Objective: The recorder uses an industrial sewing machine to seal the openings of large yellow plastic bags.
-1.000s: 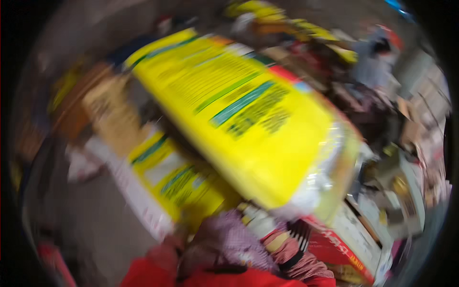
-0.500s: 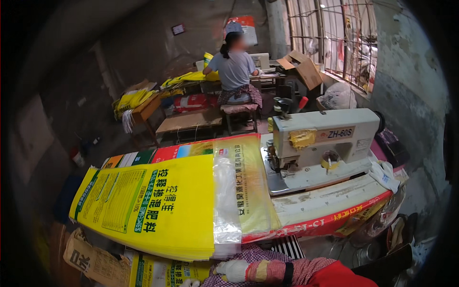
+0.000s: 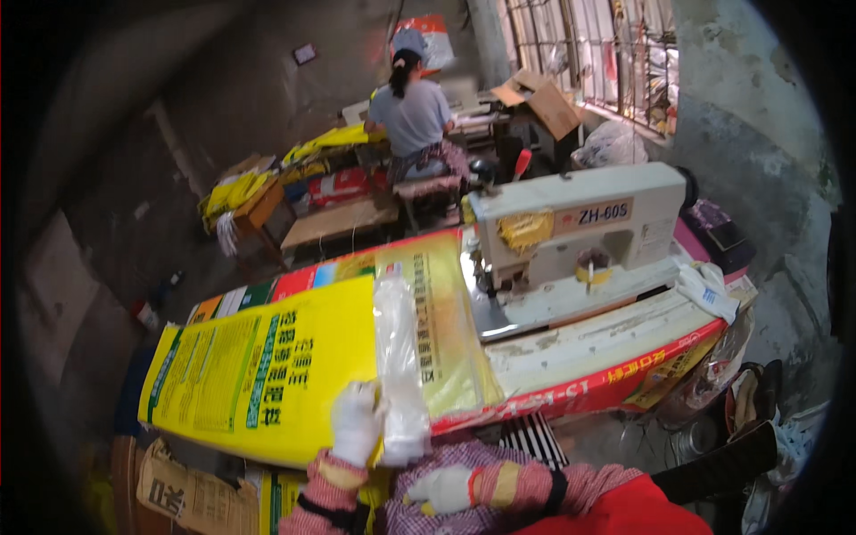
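Note:
A stack of yellow printed plastic sacks lies on the table, with clear plastic liners sticking out on its right side. In a white glove, my left hand is at the near right part of the stack, fingers curled where the yellow meets the liners. What they pinch there is too small to make out. My right hand, gloved in white too, rests over the purple checked cloth on my lap. Its fingers are curled together and nothing shows in them.
An industrial sewing machine stands right of the sacks, with a white glove at its near right end. Below the table's left lies a brown cardboard piece. A co-worker sits with their back to me by another table.
My left hand has come up from the lower edge onto the sack stack. The right hand remains over my lap. The whole view has shifted, so the machine appears further left and higher.

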Demonstrator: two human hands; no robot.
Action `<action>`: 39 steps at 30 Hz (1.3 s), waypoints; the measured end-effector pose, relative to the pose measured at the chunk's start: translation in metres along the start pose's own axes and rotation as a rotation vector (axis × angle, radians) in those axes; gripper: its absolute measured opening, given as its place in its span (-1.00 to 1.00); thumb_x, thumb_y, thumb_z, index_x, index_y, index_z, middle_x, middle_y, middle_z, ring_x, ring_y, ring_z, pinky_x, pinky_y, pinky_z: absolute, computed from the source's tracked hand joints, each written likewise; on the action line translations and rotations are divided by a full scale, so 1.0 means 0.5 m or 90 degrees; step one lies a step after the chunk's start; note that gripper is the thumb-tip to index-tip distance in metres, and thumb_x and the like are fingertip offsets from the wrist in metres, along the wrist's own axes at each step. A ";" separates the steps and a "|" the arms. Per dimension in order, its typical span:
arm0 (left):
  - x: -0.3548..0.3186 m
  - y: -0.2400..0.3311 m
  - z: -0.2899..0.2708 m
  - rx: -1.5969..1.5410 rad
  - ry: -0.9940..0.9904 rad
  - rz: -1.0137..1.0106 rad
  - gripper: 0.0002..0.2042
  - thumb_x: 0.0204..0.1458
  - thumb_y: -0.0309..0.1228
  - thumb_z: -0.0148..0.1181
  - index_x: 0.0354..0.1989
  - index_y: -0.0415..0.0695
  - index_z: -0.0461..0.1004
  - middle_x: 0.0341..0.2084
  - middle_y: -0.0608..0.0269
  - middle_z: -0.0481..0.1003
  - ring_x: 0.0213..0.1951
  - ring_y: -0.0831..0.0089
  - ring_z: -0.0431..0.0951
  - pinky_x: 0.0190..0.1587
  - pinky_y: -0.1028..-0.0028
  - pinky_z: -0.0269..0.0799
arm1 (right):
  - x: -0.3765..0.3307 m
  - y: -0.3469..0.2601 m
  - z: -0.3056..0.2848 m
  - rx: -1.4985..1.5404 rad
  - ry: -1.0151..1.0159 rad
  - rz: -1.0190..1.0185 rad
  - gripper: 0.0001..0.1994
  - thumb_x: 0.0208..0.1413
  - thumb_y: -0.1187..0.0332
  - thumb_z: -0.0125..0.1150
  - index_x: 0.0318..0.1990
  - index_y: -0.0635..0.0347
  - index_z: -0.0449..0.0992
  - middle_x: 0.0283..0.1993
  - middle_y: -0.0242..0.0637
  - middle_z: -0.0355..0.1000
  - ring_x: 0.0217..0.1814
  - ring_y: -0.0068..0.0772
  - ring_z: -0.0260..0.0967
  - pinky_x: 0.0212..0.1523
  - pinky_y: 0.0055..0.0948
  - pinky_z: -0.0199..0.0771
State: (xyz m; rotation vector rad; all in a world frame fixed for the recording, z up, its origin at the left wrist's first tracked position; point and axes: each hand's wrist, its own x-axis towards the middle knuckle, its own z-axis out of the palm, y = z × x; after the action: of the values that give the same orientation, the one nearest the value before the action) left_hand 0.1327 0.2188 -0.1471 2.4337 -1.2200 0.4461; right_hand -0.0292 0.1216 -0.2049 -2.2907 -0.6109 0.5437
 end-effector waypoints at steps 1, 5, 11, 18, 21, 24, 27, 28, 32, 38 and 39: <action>0.007 -0.009 0.004 -0.014 -0.006 -0.036 -0.81 -0.05 -0.35 0.22 -0.29 -0.17 0.52 -0.37 0.01 0.53 -0.27 0.08 0.53 -0.21 0.25 0.44 | -0.010 -0.001 -0.012 0.010 0.049 -0.021 -0.62 0.03 0.22 0.06 0.05 -0.01 0.45 0.01 -0.14 0.44 0.06 -0.09 0.39 0.08 -0.23 0.37; 0.000 -0.019 0.009 -0.110 -0.083 -0.114 -0.84 -0.04 -0.38 0.17 -0.30 -0.13 0.53 -0.41 0.02 0.51 -0.27 0.09 0.53 -0.22 0.27 0.43 | -0.044 0.013 -0.069 0.129 0.222 -0.031 -0.68 0.03 0.23 0.10 -0.03 0.00 0.50 -0.06 -0.15 0.48 -0.01 -0.11 0.42 0.01 -0.25 0.41; -0.001 -0.005 0.033 0.047 -0.067 -0.064 -0.76 -0.12 -0.34 0.22 -0.27 -0.16 0.52 -0.41 0.04 0.48 -0.27 0.07 0.51 -0.20 0.29 0.43 | -0.040 0.034 -0.117 0.532 0.449 0.131 -0.73 0.09 0.40 0.09 -0.07 0.25 0.52 -0.31 -0.24 0.51 -0.37 -0.54 0.43 -0.25 -0.54 0.43; 0.001 0.000 0.025 -0.134 0.031 0.037 -0.76 -0.15 -0.34 0.25 -0.32 -0.20 0.52 -0.34 0.03 0.50 -0.26 0.09 0.51 -0.23 0.27 0.41 | -0.044 0.070 -0.175 0.815 0.632 0.097 -0.71 0.11 0.60 -0.06 0.00 0.44 0.37 -0.27 -0.23 0.39 -0.38 -0.50 0.34 -0.33 -0.58 0.42; -0.009 0.016 0.021 0.035 -0.107 0.107 -0.83 -0.14 -0.36 0.23 -0.43 -0.20 0.51 -0.40 0.04 0.50 -0.30 0.11 0.51 -0.27 0.27 0.41 | -0.023 0.084 -0.191 0.831 0.657 0.107 -0.74 0.12 0.55 -0.07 -0.05 0.39 0.42 -0.27 -0.27 0.40 -0.39 -0.56 0.32 -0.37 -0.63 0.40; -0.020 0.026 0.009 -0.050 -0.247 -0.014 -0.79 -0.16 -0.35 0.26 -0.43 -0.24 0.49 -0.46 0.03 0.48 -0.34 0.09 0.49 -0.27 0.28 0.40 | -0.010 0.086 -0.191 0.791 0.657 0.130 -0.75 0.14 0.53 -0.05 -0.05 0.38 0.42 -0.26 -0.26 0.41 -0.39 -0.57 0.32 -0.40 -0.63 0.41; -0.032 0.028 -0.019 -0.126 -0.148 0.048 -0.83 -0.18 -0.38 0.28 -0.45 -0.22 0.50 -0.49 0.07 0.47 -0.40 0.10 0.48 -0.32 0.29 0.41 | -0.015 0.080 -0.188 0.794 0.666 0.155 -0.76 0.19 0.45 0.00 -0.03 0.38 0.40 -0.27 -0.24 0.41 -0.41 -0.53 0.34 -0.41 -0.59 0.44; -0.036 0.029 -0.031 -0.134 -0.118 0.088 -0.84 -0.18 -0.40 0.27 -0.46 -0.20 0.50 -0.51 0.07 0.46 -0.42 0.10 0.48 -0.34 0.29 0.41 | -0.019 0.077 -0.189 0.823 0.667 0.153 -0.76 0.20 0.40 0.02 -0.06 0.36 0.41 -0.28 -0.25 0.42 -0.44 -0.54 0.35 -0.43 -0.59 0.45; -0.057 0.041 -0.071 -0.088 -0.067 0.167 -0.90 -0.18 -0.43 0.27 -0.49 -0.16 0.50 -0.55 0.13 0.44 -0.48 0.14 0.48 -0.43 0.28 0.40 | -0.024 0.061 -0.192 0.871 0.522 0.204 -0.62 0.21 0.13 0.10 -0.16 0.37 0.44 -0.31 -0.24 0.46 -0.50 -0.54 0.41 -0.50 -0.59 0.46; -0.077 0.055 -0.080 -0.017 -0.096 0.250 -0.94 -0.21 -0.44 0.24 -0.52 -0.02 0.52 -0.61 0.29 0.41 -0.51 0.27 0.50 -0.51 0.38 0.42 | 0.039 0.071 -0.205 0.889 0.528 0.337 -0.68 0.11 0.12 0.22 -0.20 0.21 0.48 -0.39 -0.35 0.48 -0.55 -0.51 0.39 -0.56 -0.50 0.47; -0.084 0.055 -0.079 0.033 -0.084 0.284 -0.94 -0.22 -0.44 0.24 -0.51 0.00 0.52 -0.62 0.31 0.40 -0.52 0.30 0.51 -0.52 0.40 0.42 | 0.048 0.079 -0.209 0.899 0.549 0.367 -0.74 0.10 0.17 0.25 -0.22 0.17 0.49 -0.41 -0.39 0.48 -0.56 -0.52 0.37 -0.57 -0.50 0.47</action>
State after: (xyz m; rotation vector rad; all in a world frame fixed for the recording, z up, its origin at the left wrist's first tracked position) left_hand 0.0818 0.2510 -0.1259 2.2527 -1.8394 0.4478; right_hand 0.0566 0.0558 -0.1680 -1.0480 0.7132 0.0725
